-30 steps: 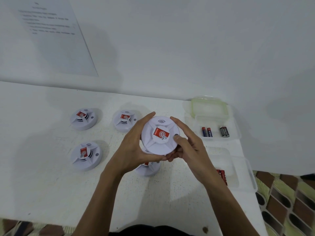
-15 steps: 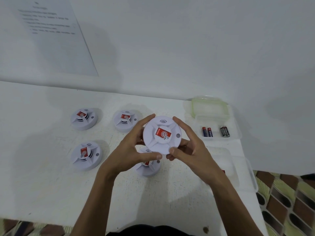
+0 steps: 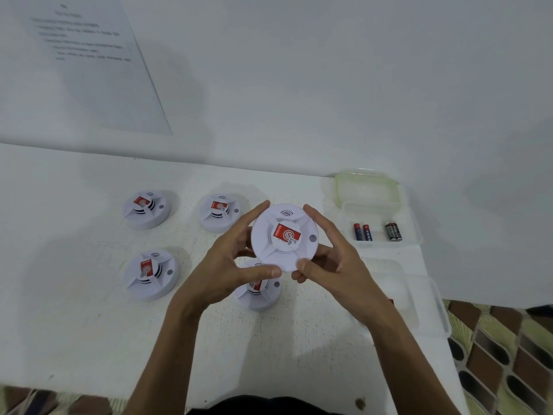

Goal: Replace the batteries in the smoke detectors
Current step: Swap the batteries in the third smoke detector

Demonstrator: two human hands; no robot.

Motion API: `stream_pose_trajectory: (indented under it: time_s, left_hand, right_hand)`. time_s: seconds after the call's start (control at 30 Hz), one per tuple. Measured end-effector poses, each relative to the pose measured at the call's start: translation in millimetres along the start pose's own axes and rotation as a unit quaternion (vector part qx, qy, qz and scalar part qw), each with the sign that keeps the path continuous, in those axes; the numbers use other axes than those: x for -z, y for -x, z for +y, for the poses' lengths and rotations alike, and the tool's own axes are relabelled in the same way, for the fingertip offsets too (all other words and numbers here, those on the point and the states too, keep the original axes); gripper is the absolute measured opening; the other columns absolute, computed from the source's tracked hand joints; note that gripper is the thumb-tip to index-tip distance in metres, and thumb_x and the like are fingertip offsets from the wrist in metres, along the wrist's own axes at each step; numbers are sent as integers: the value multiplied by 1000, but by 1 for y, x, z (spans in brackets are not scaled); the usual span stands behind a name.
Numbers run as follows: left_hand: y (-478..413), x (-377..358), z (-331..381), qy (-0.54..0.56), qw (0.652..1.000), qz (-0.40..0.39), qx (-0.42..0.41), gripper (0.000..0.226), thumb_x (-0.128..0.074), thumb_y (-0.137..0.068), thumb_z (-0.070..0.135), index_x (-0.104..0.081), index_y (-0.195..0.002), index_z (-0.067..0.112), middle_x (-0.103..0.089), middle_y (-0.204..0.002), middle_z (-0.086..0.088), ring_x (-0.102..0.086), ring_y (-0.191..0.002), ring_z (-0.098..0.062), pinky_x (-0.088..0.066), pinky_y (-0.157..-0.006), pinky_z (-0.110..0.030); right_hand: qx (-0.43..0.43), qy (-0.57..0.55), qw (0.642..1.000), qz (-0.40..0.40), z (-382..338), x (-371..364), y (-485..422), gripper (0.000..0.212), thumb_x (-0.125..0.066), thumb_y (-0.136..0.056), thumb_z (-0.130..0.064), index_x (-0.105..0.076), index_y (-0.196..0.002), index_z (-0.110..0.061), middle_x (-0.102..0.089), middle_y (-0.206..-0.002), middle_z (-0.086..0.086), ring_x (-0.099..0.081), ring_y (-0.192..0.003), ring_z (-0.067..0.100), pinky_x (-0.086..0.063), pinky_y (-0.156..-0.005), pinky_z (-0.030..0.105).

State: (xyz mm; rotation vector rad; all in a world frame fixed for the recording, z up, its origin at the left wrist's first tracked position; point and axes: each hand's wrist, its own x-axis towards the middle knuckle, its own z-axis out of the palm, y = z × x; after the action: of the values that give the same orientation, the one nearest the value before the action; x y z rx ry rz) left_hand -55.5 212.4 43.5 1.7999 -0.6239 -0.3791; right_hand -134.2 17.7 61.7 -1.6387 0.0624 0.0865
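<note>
— Held item?
— Smoke detector [image 3: 284, 236], red label up, between both hands, off the desk [image 3: 74, 324].
— Hands?
— Left hand [image 3: 223, 265] and right hand [image 3: 344, 265] each clasp its rim, thumb near, fingers far.
— Nearby?
— Three detectors [image 3: 151, 274] left of the left hand; a fourth detector [image 3: 260, 295] under the hands, partly hidden; batteries [image 3: 362, 232] in a clear tray [image 3: 378, 217] right of the right hand.
</note>
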Motion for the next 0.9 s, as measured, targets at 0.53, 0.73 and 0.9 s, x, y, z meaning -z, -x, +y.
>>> stream_pose_trajectory:
  time_s: [0.53, 0.73, 0.9]
  left_hand:
    - [0, 0, 2, -2, 1000, -3, 4, 88, -78, -69, 32, -25, -138, 46, -47, -127, 39, -51, -118, 2, -48, -86, -15]
    - [0, -1, 2, -4, 1000, -4, 6, 88, -78, -68, 34, -25, -138, 46, -45, -128, 39, -50, -118, 3, -49, -87, -15]
    - [0, 0, 1, 0, 1000, -10, 1, 90, -79, -69, 38, -25, -141, 45, -47, -130, 35, -51, -119, 0, -49, -89, -18]
  right_hand:
    - [-1, -5, 1000, 7, 0, 0, 1, 75, -66, -89, 1, -35, -143, -41, -72, -110, 4, -71, -79, 23, -58, -74, 30]
    - [-2, 2, 1000, 13, 1, 0, 1, 74, -66, -88, -1, -35, -138, -46, -72, -111, -4, -72, -81, 23, -58, -72, 27]
    - [-1, -5, 1000, 9, 0, 0, 1, 74, -65, -89, 1, -36, -140, -44, -71, -112, 2, -72, -80, 21, -58, -73, 27]
